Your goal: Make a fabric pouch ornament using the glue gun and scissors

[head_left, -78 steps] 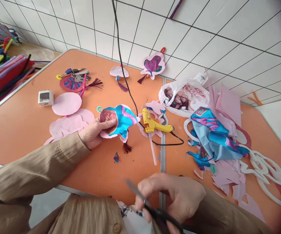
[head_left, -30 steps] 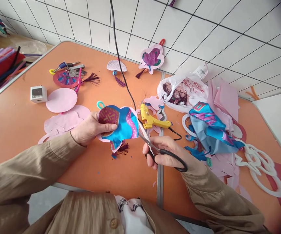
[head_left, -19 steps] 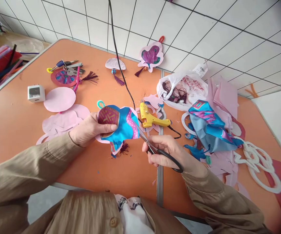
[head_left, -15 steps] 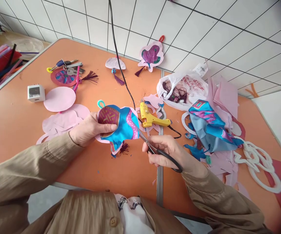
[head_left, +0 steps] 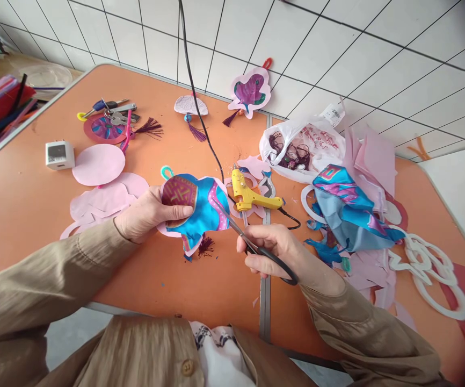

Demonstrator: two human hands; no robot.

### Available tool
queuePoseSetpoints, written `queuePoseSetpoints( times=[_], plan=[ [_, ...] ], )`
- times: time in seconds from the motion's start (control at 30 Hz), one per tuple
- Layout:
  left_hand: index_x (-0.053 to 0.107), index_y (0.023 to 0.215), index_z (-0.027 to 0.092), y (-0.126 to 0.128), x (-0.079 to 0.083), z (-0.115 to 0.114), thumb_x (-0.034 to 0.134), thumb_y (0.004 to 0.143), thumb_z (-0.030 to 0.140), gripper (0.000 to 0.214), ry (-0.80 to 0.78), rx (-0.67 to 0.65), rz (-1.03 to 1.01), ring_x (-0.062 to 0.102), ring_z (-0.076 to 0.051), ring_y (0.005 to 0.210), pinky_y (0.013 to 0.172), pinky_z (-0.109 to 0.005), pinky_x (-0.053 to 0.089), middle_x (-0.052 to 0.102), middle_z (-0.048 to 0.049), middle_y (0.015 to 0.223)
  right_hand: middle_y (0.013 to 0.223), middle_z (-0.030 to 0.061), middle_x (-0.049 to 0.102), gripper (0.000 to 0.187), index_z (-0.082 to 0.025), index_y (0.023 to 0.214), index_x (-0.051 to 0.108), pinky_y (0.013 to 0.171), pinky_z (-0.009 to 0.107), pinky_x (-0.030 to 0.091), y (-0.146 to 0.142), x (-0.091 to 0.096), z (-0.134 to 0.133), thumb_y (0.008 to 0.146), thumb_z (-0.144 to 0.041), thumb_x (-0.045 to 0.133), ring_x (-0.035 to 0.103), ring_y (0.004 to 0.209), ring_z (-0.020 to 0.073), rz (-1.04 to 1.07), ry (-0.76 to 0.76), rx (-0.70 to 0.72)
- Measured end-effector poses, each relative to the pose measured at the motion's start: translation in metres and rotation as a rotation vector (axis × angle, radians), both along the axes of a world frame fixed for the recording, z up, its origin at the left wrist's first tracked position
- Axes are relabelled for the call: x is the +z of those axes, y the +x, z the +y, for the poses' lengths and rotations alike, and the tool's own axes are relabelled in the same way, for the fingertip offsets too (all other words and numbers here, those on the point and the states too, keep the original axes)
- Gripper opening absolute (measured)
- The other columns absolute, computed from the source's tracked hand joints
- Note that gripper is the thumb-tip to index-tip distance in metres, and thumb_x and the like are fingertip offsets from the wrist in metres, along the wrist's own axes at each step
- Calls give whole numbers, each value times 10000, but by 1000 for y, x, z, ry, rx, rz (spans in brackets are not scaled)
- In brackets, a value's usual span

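Observation:
My left hand (head_left: 147, 215) pinches the left side of a fabric ornament (head_left: 204, 201), thumb on top and fingers hidden beneath. Blue, maroon and pink patterned cloth covers it over a pale pink backing, and a turquoise loop (head_left: 167, 172) sticks up at its upper left. A dark tassel (head_left: 205, 246) shows below its lower edge. My right hand (head_left: 270, 250) is closed around the black handles of a pair of scissors (head_left: 236, 228). Their blades point up and left, the tip lying over the pink band at the ornament's right side.
A yellow glue gun (head_left: 252, 196) lies just beyond my right hand, near a hanging black cable (head_left: 200, 97). Blue fabric (head_left: 349, 215), a white plastic bag (head_left: 325, 145) and pink scraps crowd the right. Pink cutouts (head_left: 99, 164), a white charger (head_left: 59, 155) and keys (head_left: 117, 115) sit left.
The scissors have shifted slightly left, their tip moving from the ornament's right edge onto its pink band. My left hand and the ornament stay almost still.

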State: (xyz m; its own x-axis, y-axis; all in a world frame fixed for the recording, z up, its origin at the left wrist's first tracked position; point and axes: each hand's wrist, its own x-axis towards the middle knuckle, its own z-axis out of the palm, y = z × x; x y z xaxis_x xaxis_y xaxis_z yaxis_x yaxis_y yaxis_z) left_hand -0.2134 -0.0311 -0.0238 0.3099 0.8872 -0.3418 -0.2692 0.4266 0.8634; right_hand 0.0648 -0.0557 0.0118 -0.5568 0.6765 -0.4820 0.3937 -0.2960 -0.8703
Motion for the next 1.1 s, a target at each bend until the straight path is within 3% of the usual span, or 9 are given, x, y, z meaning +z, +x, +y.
queuePoseSetpoints(
  times=[0.23,0.37,0.57,0.77,1.1],
  plan=[
    [756,745,133,0,2,0,1009,557,364,391,-11,5,-26,618,-157,508,461,-244,463,699,-57,612,611,-54,533,198,-188,827,593,446,197,448,-2,0,0,760,-313,731,537,500,86,-14,-13,-14],
    [765,814,130,-1,0,-1,1002,576,379,418,-55,-39,-43,675,-192,544,525,-289,554,735,-73,668,590,-56,537,224,-189,820,579,436,194,443,-4,4,0,742,-327,736,537,480,87,-30,-25,-36],
    [773,852,125,3,-8,-3,1013,565,372,448,-112,59,-56,729,-205,656,611,-281,596,767,-83,755,560,-56,530,251,-193,793,572,431,196,435,-9,7,-2,717,-360,744,518,469,84,-22,-43,-111],
    [762,910,120,9,0,-10,971,655,332,392,-132,49,-131,769,-251,769,760,-339,632,788,-106,836,592,-52,518,279,-196,791,567,446,202,445,-12,7,-5,713,-372,768,511,499,85,-7,-5,-130],
    [770,888,104,15,0,-21,974,641,365,413,-191,102,-136,756,-252,693,668,-340,627,791,-119,797,583,-53,529,247,-203,782,556,424,196,442,-16,3,-8,726,-358,739,516,479,83,19,20,-177]
  ],
)
